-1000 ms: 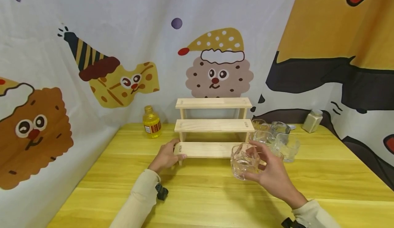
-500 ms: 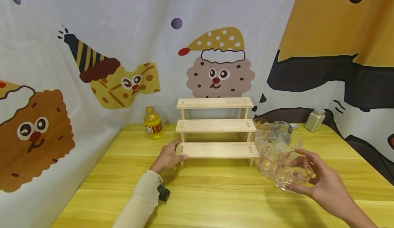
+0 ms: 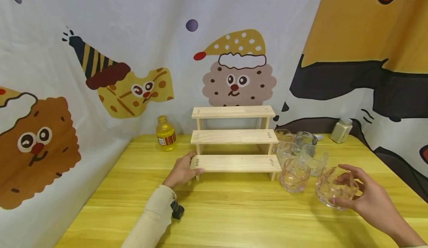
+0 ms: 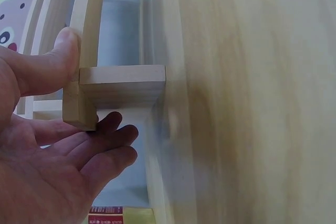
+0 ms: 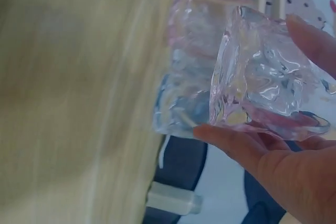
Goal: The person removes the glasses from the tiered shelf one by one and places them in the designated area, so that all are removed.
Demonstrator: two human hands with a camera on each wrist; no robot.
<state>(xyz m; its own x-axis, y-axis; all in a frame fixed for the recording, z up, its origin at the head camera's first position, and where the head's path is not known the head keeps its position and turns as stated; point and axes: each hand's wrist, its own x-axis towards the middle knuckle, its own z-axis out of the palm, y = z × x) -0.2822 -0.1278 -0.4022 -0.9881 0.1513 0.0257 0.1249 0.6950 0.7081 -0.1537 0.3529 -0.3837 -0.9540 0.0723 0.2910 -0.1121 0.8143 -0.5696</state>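
A three-tier wooden step rack [image 3: 234, 163] stands mid-table in the head view. My left hand [image 3: 184, 170] grips the left end of its lowest board; the left wrist view shows the thumb on top of that board end [image 4: 79, 103] and the fingers beneath. On the right, my right hand [image 3: 371, 199] holds a clear, pink-tinted wavy glass [image 3: 334, 190] between thumb and fingers, above the table. In the right wrist view this glass [image 5: 268, 82] is tilted. A similar pinkish glass [image 3: 295, 177] stands beside the rack's right foot, left of the held one.
Behind that standing glass, several more clear glasses [image 3: 314, 160] cluster at the rack's right side, one of them bluish-grey [image 3: 307, 139]. A lidded jar [image 3: 341, 131] stands at the back right. A yellow bottle [image 3: 166, 133] is behind my left hand, near the curtain.
My right hand has carried the glass from in front of the lowest board's right end out to the right, past the standing pinkish glass. The left hand keeps its grip on the rack.
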